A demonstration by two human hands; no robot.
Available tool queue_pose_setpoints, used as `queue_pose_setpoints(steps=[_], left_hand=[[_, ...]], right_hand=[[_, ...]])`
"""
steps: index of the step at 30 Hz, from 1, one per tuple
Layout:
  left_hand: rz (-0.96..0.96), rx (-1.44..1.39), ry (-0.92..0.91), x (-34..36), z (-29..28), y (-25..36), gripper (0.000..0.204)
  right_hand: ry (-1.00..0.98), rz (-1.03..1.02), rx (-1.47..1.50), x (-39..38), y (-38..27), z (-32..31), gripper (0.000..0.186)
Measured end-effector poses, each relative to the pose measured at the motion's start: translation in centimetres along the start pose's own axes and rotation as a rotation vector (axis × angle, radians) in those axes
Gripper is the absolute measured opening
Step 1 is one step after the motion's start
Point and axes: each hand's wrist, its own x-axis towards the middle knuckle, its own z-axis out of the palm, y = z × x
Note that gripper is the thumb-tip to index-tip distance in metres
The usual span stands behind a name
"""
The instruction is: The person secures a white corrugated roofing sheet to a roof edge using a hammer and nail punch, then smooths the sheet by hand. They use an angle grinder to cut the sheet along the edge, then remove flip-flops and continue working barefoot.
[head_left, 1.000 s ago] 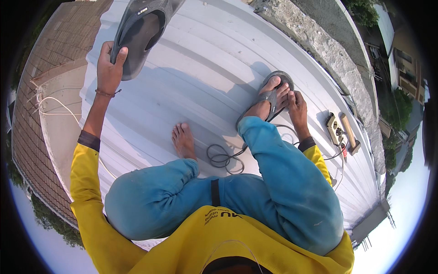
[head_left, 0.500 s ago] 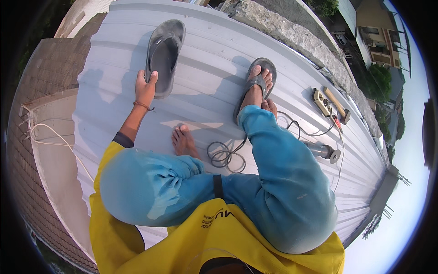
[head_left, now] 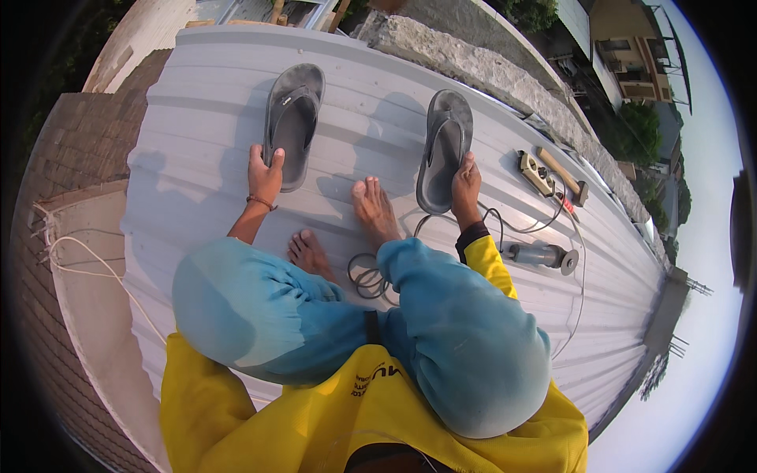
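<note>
Two dark grey flip-flops are gripped near their heels, one in each hand. My left hand [head_left: 266,172] has its thumb on top of the left flip-flop [head_left: 293,126], its fingers at the outer edge. My right hand [head_left: 467,188] pinches the outer side of the right flip-flop [head_left: 444,154]; its other fingers are partly hidden. Whether the soles touch the roof I cannot tell. Both of my bare feet stand between the hands, the right foot [head_left: 374,206] ahead of the left foot [head_left: 309,254].
Corrugated metal roofing [head_left: 363,94] lies underneath. Right of my right hand are an angle grinder [head_left: 540,255], a power strip [head_left: 536,173] and a hammer [head_left: 561,172]. A looped grey cable [head_left: 365,277] lies by my feet. A rough concrete wall [head_left: 465,63] runs along the far edge.
My right foot has come out of the right flip-flop and moved back and left onto the roof. My right hand has come into view and taken hold of that flip-flop. The left hand keeps its grip.
</note>
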Motion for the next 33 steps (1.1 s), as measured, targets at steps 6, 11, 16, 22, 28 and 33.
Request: queue_pose_setpoints(steps=[6, 11, 16, 22, 28, 33], left_hand=[[-0.006, 0.099, 0.055, -0.3, 2.1, 0.9, 0.051], [0.091, 0.198, 0.052, 1.0, 1.2, 5.4, 0.047], [0.391, 0.123, -0.105, 1.8, 3.0, 10.3, 0.042], [0.152, 0.254, 0.041, 1.8, 2.1, 11.9, 0.036], [0.265, 0.225, -0.017, 1.4, 4.5, 11.5, 0.038], [0.042, 0.206, 0.171, -0.6, -1.6, 4.9, 0.037]], right_hand=[[-0.123, -0.159, 0.325, -1.0, -7.8, -2.5, 0.058], [0.283, -0.648, 0.563, 1.8, -19.2, -4.5, 0.053], [-0.196, -0.603, -0.453, 0.0, -16.7, 5.7, 0.04], [0.134, -0.647, -0.169, 2.9, -14.5, 3.7, 0.042], [-0.223, -0.731, -0.482, 4.3, -12.7, 3.7, 0.041], [-0.026, -0.958, -0.884, 7.6, -8.9, -12.1, 0.067]])
